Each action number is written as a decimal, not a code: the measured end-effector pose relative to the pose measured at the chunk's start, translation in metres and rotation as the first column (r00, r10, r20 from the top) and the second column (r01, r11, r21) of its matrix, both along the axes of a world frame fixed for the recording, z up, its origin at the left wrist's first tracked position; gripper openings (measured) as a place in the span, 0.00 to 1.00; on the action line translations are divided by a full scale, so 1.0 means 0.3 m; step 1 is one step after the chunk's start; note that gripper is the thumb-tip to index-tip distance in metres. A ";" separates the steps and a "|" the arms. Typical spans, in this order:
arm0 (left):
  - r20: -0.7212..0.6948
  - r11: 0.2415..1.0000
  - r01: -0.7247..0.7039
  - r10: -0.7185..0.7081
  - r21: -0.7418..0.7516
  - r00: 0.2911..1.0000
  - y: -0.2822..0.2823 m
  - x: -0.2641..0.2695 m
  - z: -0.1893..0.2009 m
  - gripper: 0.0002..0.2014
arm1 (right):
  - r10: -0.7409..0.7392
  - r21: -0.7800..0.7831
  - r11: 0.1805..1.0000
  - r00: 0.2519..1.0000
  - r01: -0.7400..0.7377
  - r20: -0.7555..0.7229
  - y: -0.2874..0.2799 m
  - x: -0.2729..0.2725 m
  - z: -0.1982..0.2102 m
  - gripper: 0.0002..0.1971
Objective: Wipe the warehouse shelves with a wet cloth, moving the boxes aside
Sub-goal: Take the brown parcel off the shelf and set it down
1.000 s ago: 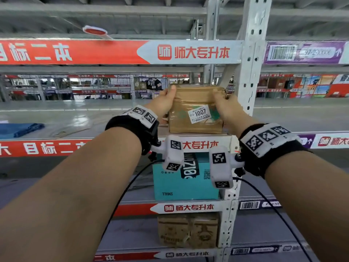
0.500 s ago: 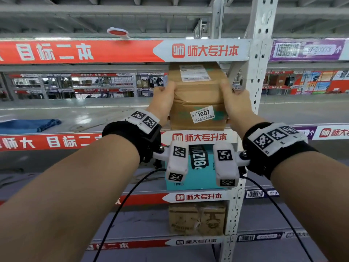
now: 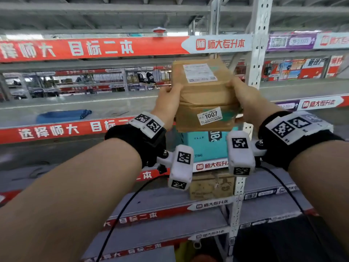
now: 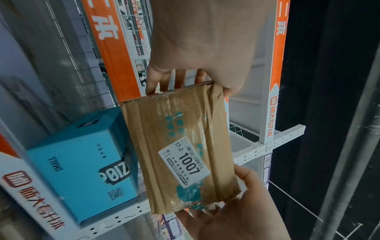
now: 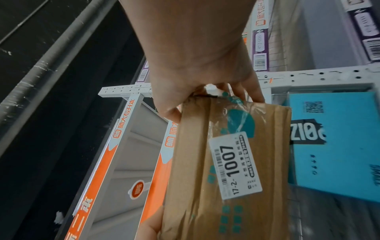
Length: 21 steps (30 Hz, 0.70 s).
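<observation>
Now the shelf [image 3: 113, 108] by its right post stands bare; I hold the brown box [image 3: 204, 95] level above the teal box [image 3: 205, 146], left hand [image 3: 167, 103] and right hand [image 3: 245, 99] gripping its ends, carrying it clear toward the blue cloth [image 3: 64, 115].

The brown box [image 3: 204, 95] hides the fingertips of both hands.

The brown box [image 3: 204, 97] is creased cardboard under glossy, wrinkled clear tape, with a smooth paper label [image 4: 184, 162]; the teal box [image 4: 82, 164] looks like matt card; the shelf upright [image 3: 258, 44] is white-painted perforated metal; the blue cloth [image 3: 62, 115] seems soft, though blurred
</observation>
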<state>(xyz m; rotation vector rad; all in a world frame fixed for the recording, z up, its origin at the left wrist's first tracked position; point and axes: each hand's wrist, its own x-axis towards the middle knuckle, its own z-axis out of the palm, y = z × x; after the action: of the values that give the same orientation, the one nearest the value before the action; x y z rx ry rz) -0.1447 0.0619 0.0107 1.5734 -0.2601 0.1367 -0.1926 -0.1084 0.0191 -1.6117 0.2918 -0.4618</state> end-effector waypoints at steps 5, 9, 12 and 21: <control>0.001 0.999 0.045 -0.045 0.016 0.999 0.104 -0.124 -0.060 0.26 | -0.038 0.050 0.998 0.999 0.038 -0.014 0.116 -0.137 -0.060 0.20; -0.027 0.998 0.059 -0.058 0.027 0.998 0.157 -0.218 -0.106 0.15 | -0.084 0.077 0.993 0.996 0.084 0.000 0.165 -0.232 -0.122 0.20; -0.011 0.997 0.058 -0.057 0.058 0.998 0.184 -0.285 -0.178 0.14 | -0.078 0.115 0.990 0.996 0.082 -0.047 0.169 -0.296 -0.214 0.32; -0.107 0.981 0.183 -0.175 0.072 0.979 0.154 -0.423 -0.516 0.09 | -0.041 0.146 0.986 0.967 0.079 -0.250 0.081 -0.469 -0.558 0.38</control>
<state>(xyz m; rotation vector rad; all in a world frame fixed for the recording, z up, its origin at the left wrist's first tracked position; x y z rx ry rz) -0.2716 0.1080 -0.1441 1.6238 -0.3302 -0.0941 -0.3333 -0.0841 -0.1484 -1.5106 0.5529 -0.2762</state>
